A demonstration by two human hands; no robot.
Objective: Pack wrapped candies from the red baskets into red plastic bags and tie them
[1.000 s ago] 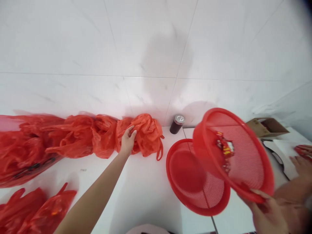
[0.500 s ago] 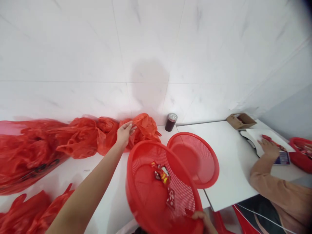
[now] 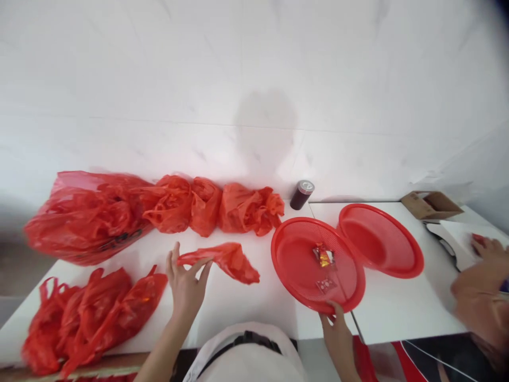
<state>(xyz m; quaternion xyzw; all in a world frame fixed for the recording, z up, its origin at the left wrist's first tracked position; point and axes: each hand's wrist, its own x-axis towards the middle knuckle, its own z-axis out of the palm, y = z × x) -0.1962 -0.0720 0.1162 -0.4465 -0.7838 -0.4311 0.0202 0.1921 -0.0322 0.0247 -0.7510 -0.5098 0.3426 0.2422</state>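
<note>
A thin red plastic bag (image 3: 234, 263) hangs over the white table from my left hand (image 3: 188, 278), its edge pinched between the fingers. The near rim of a red perforated basket (image 3: 292, 289) is gripped by my right hand (image 3: 334, 321), with the thumb over the edge. Inside that basket lie a few small wrapped packets (image 3: 325, 257), red, gold and brown. A second red basket (image 3: 413, 254), with nothing visible in it, sits just beyond to the right, touching or nearly touching the first.
Filled red bags (image 3: 170, 204) line the wall, a large one (image 3: 87, 217) at far left. More tied bags (image 3: 95, 313) lie front left. A dark can (image 3: 302, 194) stands by the wall. At right are a cardboard box (image 3: 431, 204) and another person's arm (image 3: 479, 281).
My left hand has drawn a red bag away from the row by the wall, toward me. The basket, tilted before, now rests flatter on the table. My view has shifted left.
</note>
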